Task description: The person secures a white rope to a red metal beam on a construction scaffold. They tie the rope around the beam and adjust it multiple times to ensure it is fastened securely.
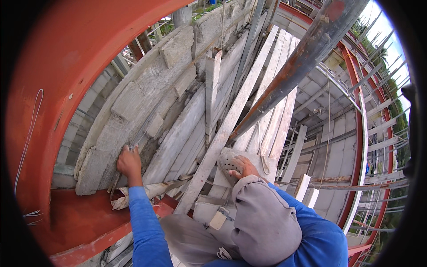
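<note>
My left hand (128, 163) reaches to the inner side of the rough grey concrete wall (133, 107). Its fingers are closed near a thin line or rod that runs up along the wall, but what they hold is too small to tell. A grey clog with holes (228, 163) is on my foot, on the boards beyond my bent knee (267, 218) in grey trousers. My right hand (244, 166) is at the clog's side, its fingers curled against it. The knee hides the wrist and part of that hand.
Long wooden planks (280, 66) run away ahead. A rusty steel pipe (293, 66) slants across them. A large red steel beam (53, 89) curves along the left side. An upright metal piece (212, 89) stands beside the wall. Scaffolding and bars (378, 120) rise at right.
</note>
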Demonstrator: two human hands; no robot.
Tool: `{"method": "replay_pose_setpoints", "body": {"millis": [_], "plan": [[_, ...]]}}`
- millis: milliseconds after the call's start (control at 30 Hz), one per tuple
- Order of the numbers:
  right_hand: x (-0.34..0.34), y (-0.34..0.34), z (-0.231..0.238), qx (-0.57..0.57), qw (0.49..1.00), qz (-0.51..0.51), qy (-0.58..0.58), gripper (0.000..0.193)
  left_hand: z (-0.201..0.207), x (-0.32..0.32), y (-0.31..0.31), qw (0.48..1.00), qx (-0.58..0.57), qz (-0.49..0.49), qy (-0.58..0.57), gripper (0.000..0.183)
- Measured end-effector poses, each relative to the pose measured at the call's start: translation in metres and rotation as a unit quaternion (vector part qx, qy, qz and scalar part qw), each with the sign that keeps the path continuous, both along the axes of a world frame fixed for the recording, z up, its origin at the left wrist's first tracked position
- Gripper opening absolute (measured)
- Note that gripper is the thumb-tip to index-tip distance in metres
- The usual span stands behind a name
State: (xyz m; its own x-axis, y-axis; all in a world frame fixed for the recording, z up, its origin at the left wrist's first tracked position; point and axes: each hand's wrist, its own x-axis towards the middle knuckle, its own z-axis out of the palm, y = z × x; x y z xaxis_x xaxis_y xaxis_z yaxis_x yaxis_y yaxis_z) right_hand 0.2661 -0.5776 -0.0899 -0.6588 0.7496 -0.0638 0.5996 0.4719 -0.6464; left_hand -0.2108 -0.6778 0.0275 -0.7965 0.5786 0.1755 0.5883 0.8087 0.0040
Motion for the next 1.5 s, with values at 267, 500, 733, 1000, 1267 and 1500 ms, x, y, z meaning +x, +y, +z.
{"method": "replay_pose_setpoints", "body": {"millis": [267, 500, 733, 1000, 1267, 1500], "plan": [[-0.007, 0.011, -0.001, -0.059, 0.983, 0.161, -0.069, 0.085, -0.005, -0.006, 0.010, 1.000, 0.006, -0.007, 0.027, 0.039], [0.059, 0.006, -0.014, 0.039, 0.979, -0.199, 0.023, 0.039, -0.012, -0.006, 0.005, 0.999, -0.030, 0.000, 0.009, 0.052], [0.289, 0.000, -0.102, 0.010, 0.841, -0.518, -0.160, 0.041, -0.007, -0.012, -0.001, 0.999, -0.041, 0.016, 0.008, 0.062], [0.350, -0.058, -0.136, -0.116, 0.788, -0.559, -0.232, 0.044, -0.019, -0.046, -0.006, 0.996, -0.084, -0.037, -0.025, 0.078], [0.346, -0.102, -0.114, -0.143, 0.859, -0.423, -0.252, 0.041, -0.036, -0.066, -0.001, 0.993, -0.097, -0.054, -0.048, 0.088], [0.319, -0.119, -0.146, -0.191, 0.866, -0.368, -0.282, 0.041, -0.043, -0.081, -0.003, 0.992, -0.098, -0.071, -0.047, 0.088]]}}
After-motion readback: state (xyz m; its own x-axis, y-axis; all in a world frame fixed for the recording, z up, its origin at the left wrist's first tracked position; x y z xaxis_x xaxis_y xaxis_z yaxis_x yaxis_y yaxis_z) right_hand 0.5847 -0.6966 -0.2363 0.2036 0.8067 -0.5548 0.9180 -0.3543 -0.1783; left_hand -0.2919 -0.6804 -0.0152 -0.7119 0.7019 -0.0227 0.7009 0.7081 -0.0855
